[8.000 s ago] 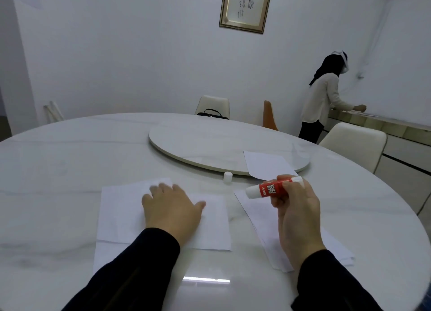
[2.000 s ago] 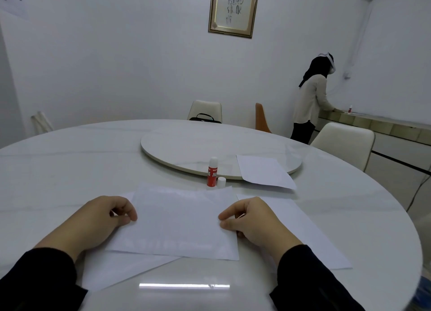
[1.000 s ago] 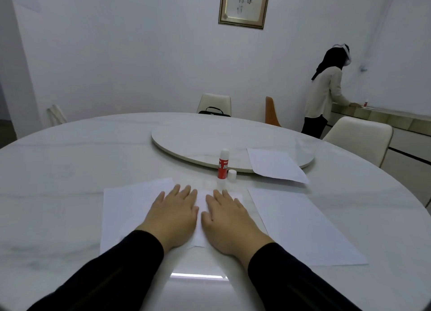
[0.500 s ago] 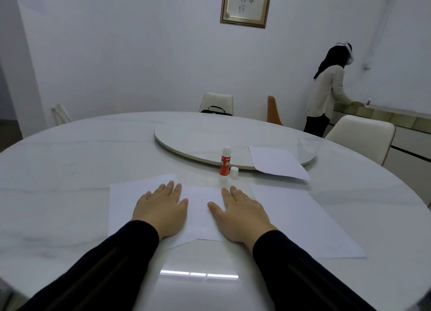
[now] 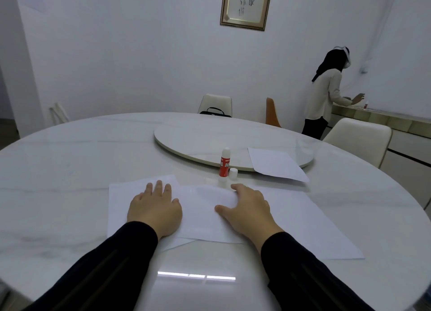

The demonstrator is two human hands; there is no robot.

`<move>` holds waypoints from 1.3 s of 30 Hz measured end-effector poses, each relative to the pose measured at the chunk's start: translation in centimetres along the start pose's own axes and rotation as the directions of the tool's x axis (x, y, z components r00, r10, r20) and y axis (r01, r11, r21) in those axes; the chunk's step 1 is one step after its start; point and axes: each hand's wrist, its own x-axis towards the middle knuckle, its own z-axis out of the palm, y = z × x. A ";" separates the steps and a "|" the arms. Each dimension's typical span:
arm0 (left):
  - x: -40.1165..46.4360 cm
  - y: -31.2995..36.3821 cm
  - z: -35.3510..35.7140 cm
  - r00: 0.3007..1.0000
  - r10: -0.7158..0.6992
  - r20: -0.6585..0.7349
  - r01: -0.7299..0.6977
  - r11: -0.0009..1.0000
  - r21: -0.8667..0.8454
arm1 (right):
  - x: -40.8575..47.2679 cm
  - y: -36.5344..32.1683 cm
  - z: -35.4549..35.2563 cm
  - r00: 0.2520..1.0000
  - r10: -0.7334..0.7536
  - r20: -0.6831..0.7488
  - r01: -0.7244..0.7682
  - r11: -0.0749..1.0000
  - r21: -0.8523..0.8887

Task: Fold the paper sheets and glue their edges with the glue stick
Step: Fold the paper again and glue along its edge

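Observation:
A folded white paper sheet lies on the marble table in front of me, on top of another sheet. My left hand rests flat on its left part, fingers spread. My right hand lies on its right edge, fingers curled at the top right corner, which looks slightly lifted. A red and white glue stick stands upright, uncapped, just beyond the sheets, with its white cap beside it. A larger sheet lies flat to the right.
A round turntable sits at the table's middle, with another paper sheet overhanging its near right rim. Chairs stand around the far side. A person stands at a counter by the right wall.
My hands have slid apart across the folded sheet. The right hand has moved to the sheet's right edge and curled its fingers at the corner. The glue stick has stayed standing.

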 end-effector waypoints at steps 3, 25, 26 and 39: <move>-0.2 0.1 0.0 0.999 -0.048 0.019 0.049 0.998 -0.025 | 0.2 0.1 -0.7 0.996 0.088 -0.035 -0.071 0.936 0.346; -1.4 0.9 -0.9 0.986 0.111 -0.121 -0.123 0.988 -0.089 | 4.4 4.0 -7.5 0.752 0.656 0.065 -0.018 -0.077 0.997; -1.5 1.1 -1.0 0.982 0.153 -0.112 -0.163 0.983 -0.086 | 5.1 4.0 -7.8 0.740 0.661 0.124 -0.047 -0.133 0.990; -1.4 1.8 -1.2 0.950 0.313 0.019 -0.312 0.949 -0.039 | 7.4 1.5 -5.6 0.866 0.478 0.151 -0.388 0.448 0.805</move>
